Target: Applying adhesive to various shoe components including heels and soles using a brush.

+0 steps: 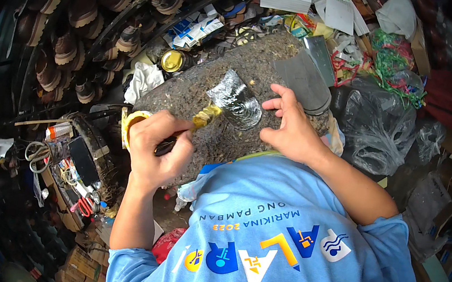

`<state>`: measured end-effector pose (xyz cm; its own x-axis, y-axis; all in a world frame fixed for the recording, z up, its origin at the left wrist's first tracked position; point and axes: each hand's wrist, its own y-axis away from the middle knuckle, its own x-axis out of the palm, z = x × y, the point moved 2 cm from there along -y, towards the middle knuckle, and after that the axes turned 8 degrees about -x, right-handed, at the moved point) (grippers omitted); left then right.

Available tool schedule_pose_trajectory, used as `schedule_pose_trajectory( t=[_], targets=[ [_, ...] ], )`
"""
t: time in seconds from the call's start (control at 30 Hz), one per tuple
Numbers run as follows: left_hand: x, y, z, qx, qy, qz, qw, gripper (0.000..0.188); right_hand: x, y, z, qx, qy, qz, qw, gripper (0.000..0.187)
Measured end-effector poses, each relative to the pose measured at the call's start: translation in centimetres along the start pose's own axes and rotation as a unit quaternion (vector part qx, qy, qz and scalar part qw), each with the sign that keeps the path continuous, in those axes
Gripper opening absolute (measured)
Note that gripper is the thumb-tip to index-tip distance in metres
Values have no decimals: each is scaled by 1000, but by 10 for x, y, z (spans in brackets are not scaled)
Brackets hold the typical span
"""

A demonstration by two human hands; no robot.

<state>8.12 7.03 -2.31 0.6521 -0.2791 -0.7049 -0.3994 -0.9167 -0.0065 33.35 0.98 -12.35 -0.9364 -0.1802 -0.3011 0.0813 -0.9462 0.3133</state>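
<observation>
My left hand (159, 149) grips a glue brush (201, 119) whose yellowish bristles touch a shiny grey sole-shaped piece (238, 104). That piece lies on a rough, speckled work board (186, 96) in front of me. My right hand (290, 128) rests on the board at the piece's right edge, fingers spread, pinning it down. Another grey flat piece (303, 78) lies on the board just beyond my right hand. A yellow glue container (130, 123) sits at the board's left edge beside my left hand.
Racks of brown shoe soles and shoes (81, 25) fill the upper left. An open tin (172, 61) and a white rag (144, 80) sit behind the board. Paper scraps, coloured bands (391, 60) and plastic bags (379, 127) lie right. Tools clutter a tray (76, 170) at left.
</observation>
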Motion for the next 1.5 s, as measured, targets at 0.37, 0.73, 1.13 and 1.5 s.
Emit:
schedule_pose_trajectory(
  t=[0.37, 0.73, 1.13, 1.5],
  targets=[
    [61, 2, 12, -36, 56, -74, 995, 10, -6, -23, 9, 136, -210, 34, 968, 72],
    [33, 47, -9, -12, 128, -23, 991, 12, -11, -15, 13, 20, 75, 44, 996, 29],
    [-20, 82, -2, -59, 197, -222, 953, 16, 7, -43, 16, 50, -517, 92, 850, 4],
    [-18, 110, 18, -121, 202, -277, 932, 15, 20, -24, 3, 114, -546, -62, 828, 15]
  ],
)
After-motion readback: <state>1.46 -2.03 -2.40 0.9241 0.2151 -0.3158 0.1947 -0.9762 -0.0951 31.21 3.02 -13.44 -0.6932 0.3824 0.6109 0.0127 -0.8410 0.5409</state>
